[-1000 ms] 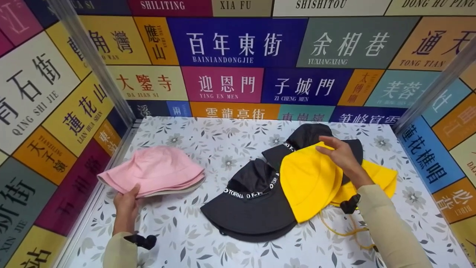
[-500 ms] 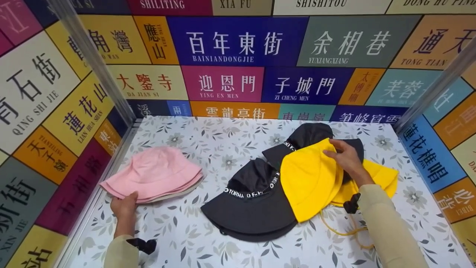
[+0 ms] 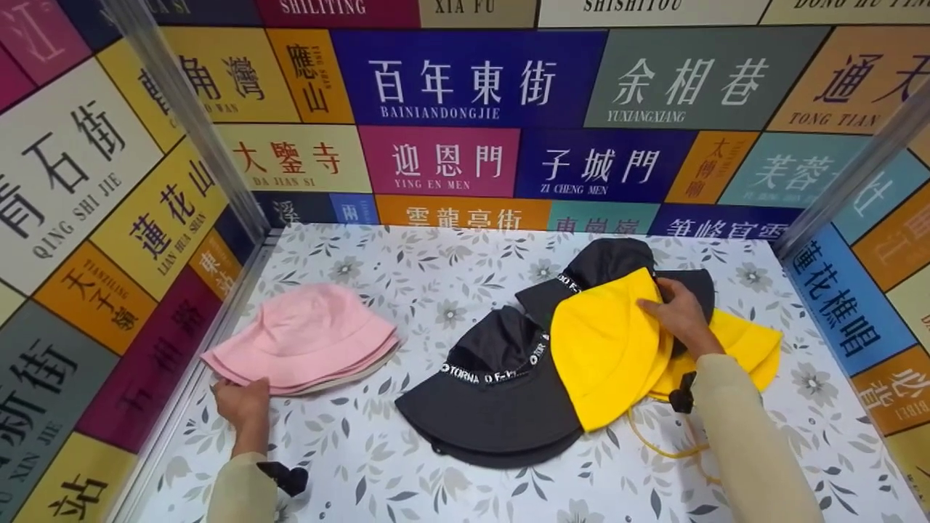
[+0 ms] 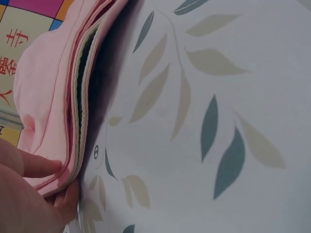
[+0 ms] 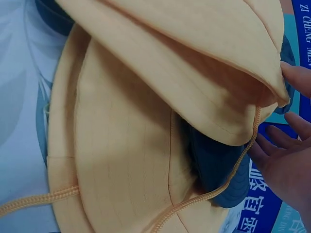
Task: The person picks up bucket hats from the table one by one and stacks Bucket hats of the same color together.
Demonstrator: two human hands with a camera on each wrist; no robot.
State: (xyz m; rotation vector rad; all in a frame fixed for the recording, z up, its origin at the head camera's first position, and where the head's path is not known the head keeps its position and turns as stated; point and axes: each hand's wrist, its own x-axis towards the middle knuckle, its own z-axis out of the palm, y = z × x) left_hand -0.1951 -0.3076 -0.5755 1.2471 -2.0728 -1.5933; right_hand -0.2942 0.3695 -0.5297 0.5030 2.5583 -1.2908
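Observation:
At the left of the head view, my left hand (image 3: 243, 403) pinches the near brim of a pink bucket hat (image 3: 309, 330). In the left wrist view, the thumb lies over the stacked brims (image 4: 73, 131) and the other fingers are underneath. A yellow bucket hat (image 3: 603, 349) leans over black hats on the right. My right hand (image 3: 679, 316) is at its upper edge, thumb against the fabric. Seen from the right wrist, the fingers (image 5: 279, 138) are loosely spread near the brim corner, beside a yellow cord (image 5: 238, 165).
A black bucket hat (image 3: 494, 414) with a lettered band lies front centre, another black hat (image 3: 610, 261) behind. More yellow fabric (image 3: 748, 349) spreads at the right. The floral-patterned table (image 3: 349, 465) is bounded by sign-covered walls (image 3: 465, 80).
The pink hat's left side has come down slightly with my left hand. My right hand has moved slightly right and down along the yellow hat's edge; the yellow and black hats stay put.

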